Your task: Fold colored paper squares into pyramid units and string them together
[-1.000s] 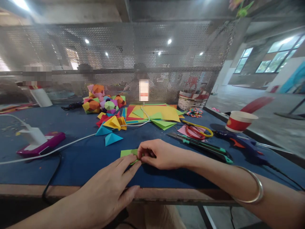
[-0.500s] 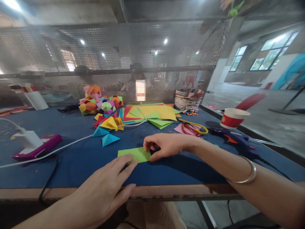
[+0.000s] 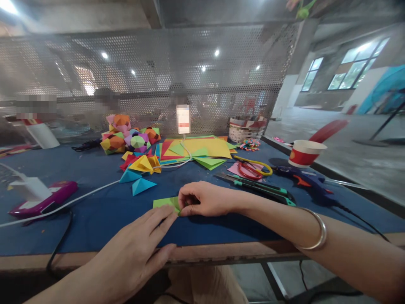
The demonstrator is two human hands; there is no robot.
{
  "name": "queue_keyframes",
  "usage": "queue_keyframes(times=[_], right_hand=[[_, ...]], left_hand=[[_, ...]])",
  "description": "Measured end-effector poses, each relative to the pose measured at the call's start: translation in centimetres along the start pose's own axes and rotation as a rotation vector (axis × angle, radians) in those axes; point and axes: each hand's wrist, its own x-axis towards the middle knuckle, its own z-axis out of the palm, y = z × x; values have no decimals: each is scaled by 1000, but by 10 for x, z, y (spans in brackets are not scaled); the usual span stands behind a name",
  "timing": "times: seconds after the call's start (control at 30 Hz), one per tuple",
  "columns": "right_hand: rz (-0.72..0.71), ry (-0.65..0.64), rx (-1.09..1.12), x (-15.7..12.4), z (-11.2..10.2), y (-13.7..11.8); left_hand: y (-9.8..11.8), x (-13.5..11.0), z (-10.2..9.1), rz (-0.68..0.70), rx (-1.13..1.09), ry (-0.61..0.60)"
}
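Note:
A small piece of light green paper [image 3: 165, 203] lies on the blue tabletop in front of me. My left hand [image 3: 139, 240] rests on its near edge with the fingers stretched out. At the right end of the paper, my right hand [image 3: 205, 199] pinches the edge between thumb and curled fingers, which hide that end. Just beyond the paper stands a folded blue paper piece [image 3: 143, 185], with yellow folded pieces [image 3: 145, 164] behind it.
Utility knives [image 3: 262, 188], scissors [image 3: 267, 166], a glue gun [image 3: 308, 181] and a paper cup [image 3: 305, 154] lie or stand to the right. Coloured paper sheets [image 3: 218, 147], paper balls [image 3: 115, 142] and a basket [image 3: 247, 128] are at the back. A purple power strip [image 3: 63, 194] sits left.
My right hand has moved left along the green paper, bringing its right end towards my left hand. The utility knives now show beyond my right forearm. My left hand stays in place.

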Motion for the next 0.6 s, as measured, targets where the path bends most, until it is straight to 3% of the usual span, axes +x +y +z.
queue_keyframes(times=[0.43,0.6], right_hand=[[19,-42,40,0,-6,6],[45,-33,20,1,-9,8]], left_hand=[[-25,-37,-14,5,112,40],[-20,-7,-28,-175,-27,-229]])
